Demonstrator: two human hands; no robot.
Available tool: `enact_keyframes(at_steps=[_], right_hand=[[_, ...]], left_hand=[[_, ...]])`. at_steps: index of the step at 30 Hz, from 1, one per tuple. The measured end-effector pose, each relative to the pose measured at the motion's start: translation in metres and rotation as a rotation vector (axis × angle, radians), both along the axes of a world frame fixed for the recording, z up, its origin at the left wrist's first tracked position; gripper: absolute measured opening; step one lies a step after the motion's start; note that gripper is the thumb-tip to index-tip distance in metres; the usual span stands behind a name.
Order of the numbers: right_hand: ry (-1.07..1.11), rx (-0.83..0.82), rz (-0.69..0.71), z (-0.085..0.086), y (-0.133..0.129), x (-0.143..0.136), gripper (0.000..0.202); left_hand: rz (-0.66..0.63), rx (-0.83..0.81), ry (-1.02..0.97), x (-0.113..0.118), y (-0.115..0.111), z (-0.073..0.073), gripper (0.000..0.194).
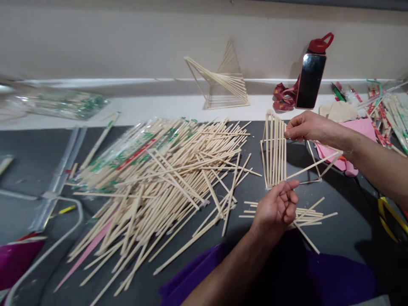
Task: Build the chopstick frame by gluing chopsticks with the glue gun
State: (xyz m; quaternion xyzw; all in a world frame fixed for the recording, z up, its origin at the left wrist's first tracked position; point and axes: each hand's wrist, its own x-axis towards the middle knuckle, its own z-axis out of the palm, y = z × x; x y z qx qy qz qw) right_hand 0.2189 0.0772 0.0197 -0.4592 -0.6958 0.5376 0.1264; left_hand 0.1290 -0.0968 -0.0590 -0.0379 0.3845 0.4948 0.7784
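A small frame of bamboo chopsticks (276, 148) stands on the dark table, with a row of near-upright sticks side by side on its left part. My right hand (302, 126) is closed in a pinch at the upper right edge of that row, on a chopstick there; the fingers hide the pinched part. Just below the frame's base, my left hand (277, 208) is palm up, its fingers loosely bent and apart, with nothing visible in them. Short cut sticks (310, 219) lie beside and partly behind my left hand.
A big pile of loose chopsticks (178, 182) and wrapped packs spreads across the left. Behind stand a twisted stick model (223, 85), a phone (310, 80) and a red-capped bottle (318, 44). Pink paper (363, 127) and yellow-handled pliers (387, 219) lie at right.
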Motion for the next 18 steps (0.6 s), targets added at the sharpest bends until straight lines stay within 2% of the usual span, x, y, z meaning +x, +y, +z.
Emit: enact_keyframes(at_steps=[6, 12, 18], right_hand=[[0.013, -0.003, 0.011, -0.0017, 0.0016, 0.0016, 0.029], [0.024, 0.011, 0.019, -0.0037, 0.0033, 0.0025, 0.025], [0.074, 0.001, 0.003, -0.0065, 0.0045, 0.0026, 0.024]], left_hand=[[-0.003, 0.041, -0.044, -0.0020, -0.0008, -0.0037, 0.042], [-0.005, 0.054, -0.073, -0.0026, -0.0015, -0.0056, 0.053], [-0.015, 0.069, -0.048, -0.0025, -0.0022, -0.0067, 0.049]])
